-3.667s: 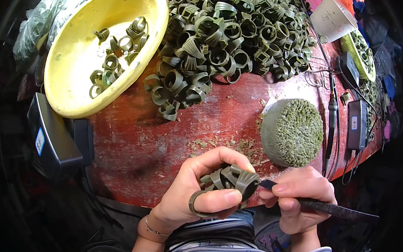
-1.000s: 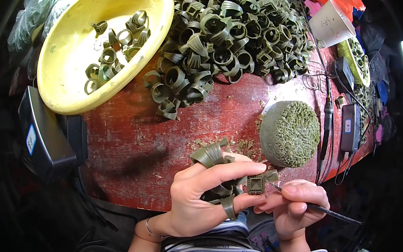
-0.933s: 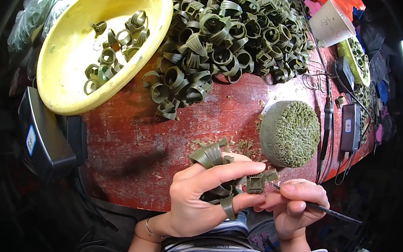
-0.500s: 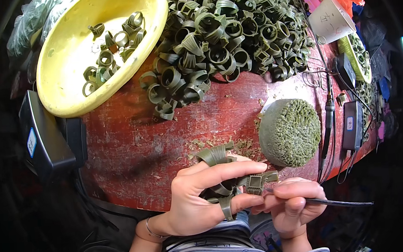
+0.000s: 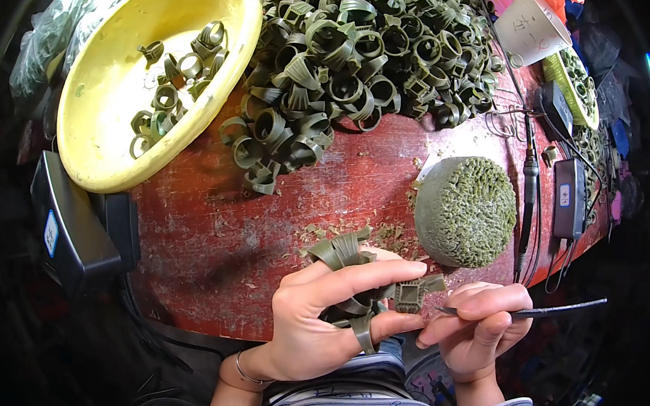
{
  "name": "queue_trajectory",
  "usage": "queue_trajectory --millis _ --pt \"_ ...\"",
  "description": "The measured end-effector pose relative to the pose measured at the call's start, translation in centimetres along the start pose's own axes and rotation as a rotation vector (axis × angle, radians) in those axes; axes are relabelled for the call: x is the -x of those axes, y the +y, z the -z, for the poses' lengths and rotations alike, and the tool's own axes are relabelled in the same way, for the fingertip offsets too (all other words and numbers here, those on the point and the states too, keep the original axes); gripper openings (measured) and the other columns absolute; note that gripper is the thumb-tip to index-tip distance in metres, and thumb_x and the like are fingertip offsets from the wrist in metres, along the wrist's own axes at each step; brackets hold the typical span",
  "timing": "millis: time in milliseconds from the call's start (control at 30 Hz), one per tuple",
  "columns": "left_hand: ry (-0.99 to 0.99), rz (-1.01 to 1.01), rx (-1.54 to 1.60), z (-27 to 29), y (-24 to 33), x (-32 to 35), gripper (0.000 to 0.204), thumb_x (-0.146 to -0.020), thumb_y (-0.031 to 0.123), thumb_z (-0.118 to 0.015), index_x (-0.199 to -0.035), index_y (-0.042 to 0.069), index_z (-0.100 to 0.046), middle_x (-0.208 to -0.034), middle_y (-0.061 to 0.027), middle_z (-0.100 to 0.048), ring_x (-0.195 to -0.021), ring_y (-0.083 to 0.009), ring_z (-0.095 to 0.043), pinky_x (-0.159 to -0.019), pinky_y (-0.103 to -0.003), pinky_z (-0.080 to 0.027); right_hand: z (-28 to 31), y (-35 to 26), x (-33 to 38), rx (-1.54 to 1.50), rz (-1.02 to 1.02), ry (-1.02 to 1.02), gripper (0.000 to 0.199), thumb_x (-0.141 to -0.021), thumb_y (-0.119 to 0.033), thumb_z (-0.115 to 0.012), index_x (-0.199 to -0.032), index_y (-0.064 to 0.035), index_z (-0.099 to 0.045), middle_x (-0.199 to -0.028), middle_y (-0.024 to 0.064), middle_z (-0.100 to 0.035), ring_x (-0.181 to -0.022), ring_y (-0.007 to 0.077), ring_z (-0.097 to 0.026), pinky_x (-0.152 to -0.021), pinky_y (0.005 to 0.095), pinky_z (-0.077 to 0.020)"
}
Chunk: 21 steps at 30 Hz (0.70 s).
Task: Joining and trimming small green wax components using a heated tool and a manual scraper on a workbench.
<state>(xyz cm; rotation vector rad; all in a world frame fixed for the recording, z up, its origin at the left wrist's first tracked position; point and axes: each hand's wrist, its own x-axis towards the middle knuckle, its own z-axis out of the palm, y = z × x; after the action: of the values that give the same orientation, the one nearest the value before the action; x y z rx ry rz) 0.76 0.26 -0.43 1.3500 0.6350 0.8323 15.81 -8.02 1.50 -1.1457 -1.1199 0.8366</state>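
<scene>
My left hand (image 5: 324, 311) pinches a dark green ring (image 5: 409, 296), apparently wax, between thumb and forefinger; its square, beaded-edge top faces up. More green rings (image 5: 340, 251) sit around its other fingers, and one ring (image 5: 363, 333) is around the thumb. My right hand (image 5: 481, 327) is closed on a thin dark carving tool (image 5: 562, 309), held like a pen. The tool's pointed tip is just right of the ring and looks apart from it. Beyond the hands stands a round green block (image 5: 465, 213) with a rough, pitted top.
A big heap of green rings (image 5: 361, 59) covers the back of the red table (image 5: 193, 233). At left a yellow basin (image 5: 106, 153) holds several rings, near a black device (image 5: 77, 225). At right are a white cup (image 5: 530, 27), a corded pen tool (image 5: 529, 190) and a small box (image 5: 566, 196).
My right hand has shifted slightly right, drawing the carving tool's tip away from the ring. My left hand keeps its hold, nearly still.
</scene>
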Motion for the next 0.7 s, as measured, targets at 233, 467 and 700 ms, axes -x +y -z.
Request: queue_trajectory --millis 233,467,700 --pt "0.068 -0.099 -0.145 -0.2 0.3 -0.2 0.039 -0.061 0.007 -0.078 -0.097 0.004 -0.064 -0.09 -0.0087 -0.06 -0.07 -0.0132 -0.056 -0.062 -0.024 -0.047 -0.3 0.0 -0.3 0.122 0.086 0.034 0.026 -0.09 -0.027 -0.047 -0.089 -0.0014 -0.052 -0.06 0.01 -0.062 -0.05 0.0202 -0.062 -0.046 0.0278 -0.0486" --pt "0.122 -0.209 -0.213 0.2 0.4 0.1 0.039 -0.058 0.009 -0.08 -0.092 0.003 -0.062 -0.082 -0.0101 -0.058 -0.07 -0.0154 -0.056 -0.059 -0.026 -0.047 -1.3 0.0 0.2 0.446 0.197 0.169 0.035 -0.093 -0.041 -0.03 -0.085 -0.0075 -0.036 -0.04 0.0007 -0.048 -0.032 0.0106 -0.046 -0.035 0.0198 -0.0334" --pt "0.139 -0.153 -0.162 0.1 1.1 0.3 0.041 -0.061 0.002 -0.077 -0.099 0.001 -0.062 -0.087 -0.0104 -0.058 -0.071 -0.0128 -0.056 -0.06 -0.023 -0.047 -0.5 -0.5 -0.2 0.45 0.143 0.192 0.033 -0.093 -0.038 -0.033 -0.088 -0.0058 -0.038 -0.041 0.0037 -0.047 -0.034 0.012 -0.045 -0.038 0.0201 -0.0336"
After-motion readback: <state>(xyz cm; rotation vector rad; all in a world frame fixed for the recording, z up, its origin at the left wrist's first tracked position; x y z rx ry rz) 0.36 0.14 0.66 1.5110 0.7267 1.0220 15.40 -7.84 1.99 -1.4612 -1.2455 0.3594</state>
